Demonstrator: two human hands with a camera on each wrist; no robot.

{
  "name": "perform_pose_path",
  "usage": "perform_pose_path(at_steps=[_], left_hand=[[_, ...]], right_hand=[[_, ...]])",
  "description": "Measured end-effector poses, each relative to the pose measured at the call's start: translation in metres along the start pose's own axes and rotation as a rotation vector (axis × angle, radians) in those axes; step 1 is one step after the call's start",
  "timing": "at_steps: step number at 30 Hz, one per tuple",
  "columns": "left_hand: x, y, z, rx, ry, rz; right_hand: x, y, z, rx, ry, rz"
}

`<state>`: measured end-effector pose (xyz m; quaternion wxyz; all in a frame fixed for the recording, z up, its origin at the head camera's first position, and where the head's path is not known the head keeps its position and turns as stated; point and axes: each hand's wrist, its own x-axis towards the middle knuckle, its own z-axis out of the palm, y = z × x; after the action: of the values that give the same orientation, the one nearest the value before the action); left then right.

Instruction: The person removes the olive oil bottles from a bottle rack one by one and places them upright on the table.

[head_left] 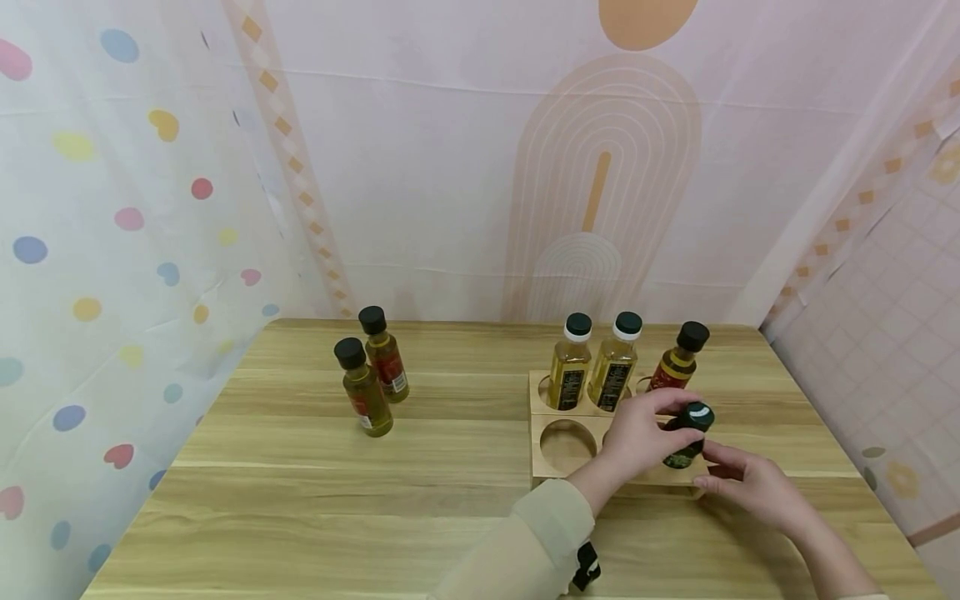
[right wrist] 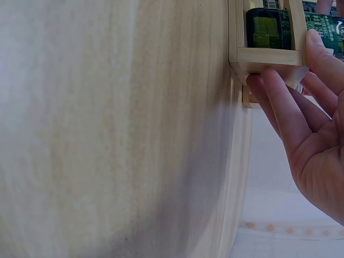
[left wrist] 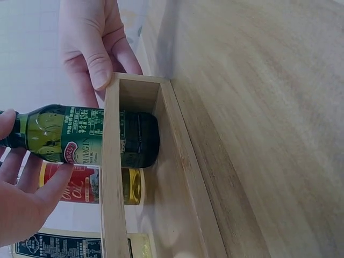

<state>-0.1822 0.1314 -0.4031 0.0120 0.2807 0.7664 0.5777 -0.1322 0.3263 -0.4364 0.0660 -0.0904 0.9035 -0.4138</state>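
Observation:
A dark green olive oil bottle (left wrist: 59,134) stands in the front right hole of a two-tier wooden rack (head_left: 545,406), its base inside the lower part. My left hand (head_left: 645,429) grips it near the cap, thumb on one side and fingers on the other. At the rack's right end my right hand (head_left: 753,492) holds the corner, thumb at the top board's edge and fingers against the side panel (right wrist: 269,67). Behind, two clear bottles of yellow oil (head_left: 570,371) (head_left: 615,367) and a red-labelled bottle (head_left: 675,362) stand in the back row.
Two red-labelled oil bottles with black caps, one nearer (head_left: 363,396) and one farther (head_left: 388,362), stand on the left of the wooden table (head_left: 337,508). The front left rack hole (head_left: 567,446) holds no bottle. Patterned cloth (head_left: 420,183) hangs behind the table.

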Motion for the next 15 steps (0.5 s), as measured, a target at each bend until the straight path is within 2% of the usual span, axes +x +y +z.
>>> perform_pose_path(at_steps=[8,15], left_hand=[[-0.001,0.006,-0.004,-0.044,0.011,0.022],[0.000,0.020,-0.008,-0.092,0.011,0.107]], right_hand=[[0.000,0.000,0.001,0.018,-0.001,0.003],[0.000,0.002,0.000,0.008,0.008,0.001]])
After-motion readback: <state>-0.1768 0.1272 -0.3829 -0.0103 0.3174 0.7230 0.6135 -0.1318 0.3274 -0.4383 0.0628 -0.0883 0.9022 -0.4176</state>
